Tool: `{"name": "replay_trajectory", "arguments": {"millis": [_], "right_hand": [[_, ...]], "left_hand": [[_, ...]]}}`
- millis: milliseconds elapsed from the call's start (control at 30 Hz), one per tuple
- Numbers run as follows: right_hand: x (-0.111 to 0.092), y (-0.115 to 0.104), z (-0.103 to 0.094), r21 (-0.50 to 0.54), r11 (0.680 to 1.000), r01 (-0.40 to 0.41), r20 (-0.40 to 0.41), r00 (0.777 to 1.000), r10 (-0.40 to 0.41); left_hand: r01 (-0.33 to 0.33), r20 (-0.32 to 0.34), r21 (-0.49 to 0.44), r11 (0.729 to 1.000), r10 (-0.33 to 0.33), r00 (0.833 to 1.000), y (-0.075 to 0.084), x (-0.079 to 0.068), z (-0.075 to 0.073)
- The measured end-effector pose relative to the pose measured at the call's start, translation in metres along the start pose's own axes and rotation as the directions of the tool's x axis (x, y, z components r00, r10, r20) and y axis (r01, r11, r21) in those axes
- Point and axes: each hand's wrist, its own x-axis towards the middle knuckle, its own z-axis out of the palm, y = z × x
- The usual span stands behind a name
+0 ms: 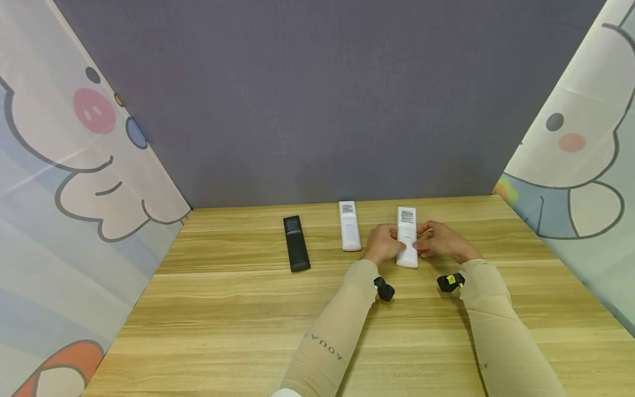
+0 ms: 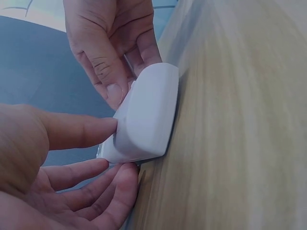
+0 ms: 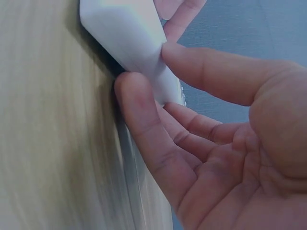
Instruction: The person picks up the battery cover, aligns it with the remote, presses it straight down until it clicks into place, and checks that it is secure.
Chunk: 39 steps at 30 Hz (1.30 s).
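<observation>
A white remote control [image 1: 407,234] lies back side up on the wooden table, its printed label at the far end. My left hand [image 1: 383,243] grips its left edge, thumb on the upper face and fingers along the side. From the opposite side my right hand [image 1: 443,241] pinches the right edge between thumb and fingers. In the left wrist view the near end of the white remote [image 2: 151,112] appears low over the wood; whether it is slightly lifted I cannot tell. The right wrist view shows my right fingers partly beneath its edge.
Left of the hands lies a second white remote control [image 1: 350,226], label up. Farther left is a black remote control [image 1: 297,245], slightly slanted. A dark grey panel [image 1: 317,110] stands along the table's back edge, with cartoon-printed curtains [image 1: 44,182] on both sides.
</observation>
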Motion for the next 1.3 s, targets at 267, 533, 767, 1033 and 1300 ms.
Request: {"name": "replay_trajectory", "arguments": {"millis": [267,533,767,1033,1300], "right_hand": [[0.0001,-0.0026,0.0021,0.010,1.000,-0.007,0.000,1.000,0.007],[0.0010,-0.0016,0.0025,0.021,1.000,-0.012,-0.004,1.000,0.012],[0.0023,0.0007,0.0028,0.028,0.999,-0.017,-0.005,1.000,0.018],[0.0037,0.0021,0.0038,0.025,0.999,-0.025,-0.005,1.000,0.025],[0.0036,0.0020,0.0061,0.010,0.998,-0.058,-0.027,0.998,0.058]], "left_hand": [[-0.020,-0.005,0.036,0.999,0.020,1.000,-0.0027,0.0045,0.0024],[-0.050,0.005,0.072,0.996,0.049,0.999,-0.0021,0.0039,0.0028],[-0.083,0.008,0.119,0.989,0.083,0.997,-0.0046,0.0059,0.0045],[-0.082,0.010,0.143,0.986,0.082,0.997,-0.0055,0.0066,0.0046],[-0.045,0.012,0.122,0.992,0.044,0.999,-0.0050,0.0058,0.0046]]}}
